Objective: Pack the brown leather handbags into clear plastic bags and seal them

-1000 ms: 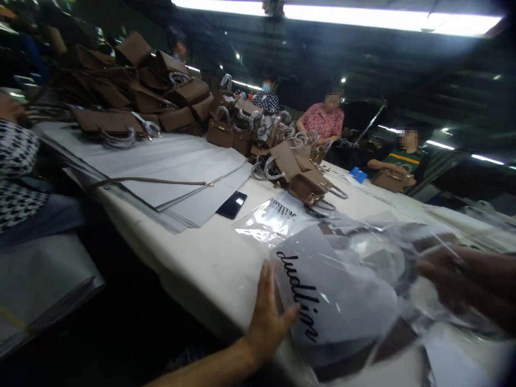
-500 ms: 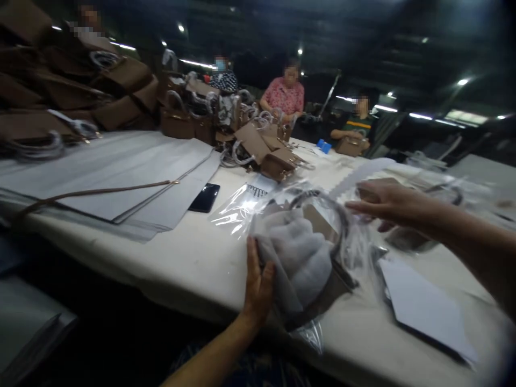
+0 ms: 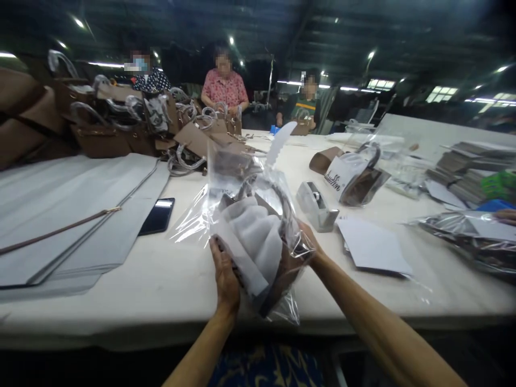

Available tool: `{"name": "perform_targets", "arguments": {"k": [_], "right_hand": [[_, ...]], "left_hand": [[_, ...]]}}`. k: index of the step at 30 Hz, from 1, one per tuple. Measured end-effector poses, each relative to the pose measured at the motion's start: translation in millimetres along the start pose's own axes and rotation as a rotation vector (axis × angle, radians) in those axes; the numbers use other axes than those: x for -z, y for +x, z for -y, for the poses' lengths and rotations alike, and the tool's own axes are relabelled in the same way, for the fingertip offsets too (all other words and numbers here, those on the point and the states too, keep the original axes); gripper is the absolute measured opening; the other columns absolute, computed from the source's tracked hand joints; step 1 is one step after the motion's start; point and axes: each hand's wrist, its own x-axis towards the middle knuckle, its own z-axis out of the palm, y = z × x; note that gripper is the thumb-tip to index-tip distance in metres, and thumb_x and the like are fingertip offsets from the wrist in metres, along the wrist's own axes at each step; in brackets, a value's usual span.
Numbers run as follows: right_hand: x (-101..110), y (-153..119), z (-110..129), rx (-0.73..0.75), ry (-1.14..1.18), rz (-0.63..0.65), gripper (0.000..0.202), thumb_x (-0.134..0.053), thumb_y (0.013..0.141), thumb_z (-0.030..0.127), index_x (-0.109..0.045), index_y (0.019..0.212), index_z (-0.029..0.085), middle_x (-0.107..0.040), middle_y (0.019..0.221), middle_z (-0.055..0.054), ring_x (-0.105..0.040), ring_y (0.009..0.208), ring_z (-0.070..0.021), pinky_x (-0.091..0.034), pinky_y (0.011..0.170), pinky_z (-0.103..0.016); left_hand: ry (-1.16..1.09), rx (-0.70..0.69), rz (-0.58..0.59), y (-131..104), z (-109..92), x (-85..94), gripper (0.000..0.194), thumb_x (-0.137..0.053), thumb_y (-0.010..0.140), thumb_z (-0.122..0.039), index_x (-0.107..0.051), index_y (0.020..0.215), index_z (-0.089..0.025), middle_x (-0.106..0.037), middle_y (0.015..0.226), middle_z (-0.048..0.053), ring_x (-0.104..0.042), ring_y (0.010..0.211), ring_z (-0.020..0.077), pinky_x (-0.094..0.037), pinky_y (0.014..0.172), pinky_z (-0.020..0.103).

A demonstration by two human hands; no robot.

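A brown handbag with white stuffing paper stands tilted inside a clear plastic bag near the table's front edge. Its wrapped handles arch over the paper. My left hand grips the bag's left side through the plastic. On the right side my right hand holds it too, its fingers partly hidden behind the plastic. A white serrated strip rises just behind the bag. Right of it sits a clear tape dispenser.
Brown handbags are piled at the left back. Grey sheets, a strap and a phone lie left. White cards and a bagged handbag are on the right. Three people stand across the table; another person's hand shows far right.
The view has turned right. My right hand has come down from beyond the bag's right to its right side, where it now grips. My left hand stays on the left side.
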Motion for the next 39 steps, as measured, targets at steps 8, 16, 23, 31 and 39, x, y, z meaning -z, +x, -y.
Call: {"name": "perform_targets", "arguments": {"k": [8, 16, 23, 31, 39], "right_hand": [[57, 27, 49, 0.127, -0.184, -0.509, 0.069, -0.055, 0.077, 0.051, -0.033, 0.133, 0.016, -0.037, 0.133, -0.014, -0.037, 0.121, -0.0281, -0.034, 0.097, -0.046], [63, 64, 23, -0.311, -0.145, 0.198, 0.107, -0.066, 0.068, 0.049, 0.005, 0.141, 0.021, -0.051, 0.118, -0.020, -0.061, 0.084, -0.0247, -0.048, 0.076, -0.043], [33, 64, 50, -0.278, 0.563, 0.408, 0.070, -0.063, 0.075, 0.043, -0.031, 0.133, 0.019, -0.062, 0.093, -0.009, -0.060, 0.080, -0.0195, -0.048, 0.072, -0.035], [16, 25, 106, -0.159, 0.526, 0.507, 0.069, -0.038, 0.073, 0.074, -0.055, 0.108, 0.016, -0.060, 0.097, -0.008, -0.056, 0.090, -0.0217, -0.042, 0.080, -0.034], [-2, 33, 123, -0.036, -0.062, 0.123, 0.019, -0.055, 0.075, 0.033, -0.049, 0.067, 0.017, -0.048, 0.059, 0.004, -0.042, 0.054, -0.0085, -0.032, 0.048, -0.020]], "left_hand": [[0.039, -0.019, -0.053, 10, -13, 11.9, 0.057, -0.028, 0.090, -0.048, -0.014, 0.140, -0.025, -0.019, 0.146, -0.001, -0.015, 0.134, 0.0161, -0.006, 0.113, 0.030], [0.021, -0.216, 0.040, 14, -42, 5.9, 0.060, -0.025, 0.088, -0.054, -0.009, 0.140, -0.028, -0.012, 0.148, -0.002, -0.008, 0.135, 0.0180, -0.007, 0.113, 0.034], [0.189, -0.298, 0.050, 23, -61, -9.4, 0.057, -0.020, 0.091, -0.048, -0.006, 0.141, -0.024, -0.014, 0.147, 0.002, -0.011, 0.135, 0.0219, -0.012, 0.112, 0.043], [0.671, -0.587, 0.126, 29, -65, -29.2, 0.053, -0.031, 0.089, -0.038, -0.016, 0.139, -0.026, -0.010, 0.148, 0.005, -0.006, 0.135, 0.0289, -0.011, 0.106, 0.057], [0.608, -0.771, 0.214, 41, -72, -43.4, 0.068, -0.046, 0.082, -0.037, -0.012, 0.140, -0.028, -0.023, 0.144, 0.009, -0.020, 0.132, 0.0320, -0.007, 0.103, 0.059]]}}
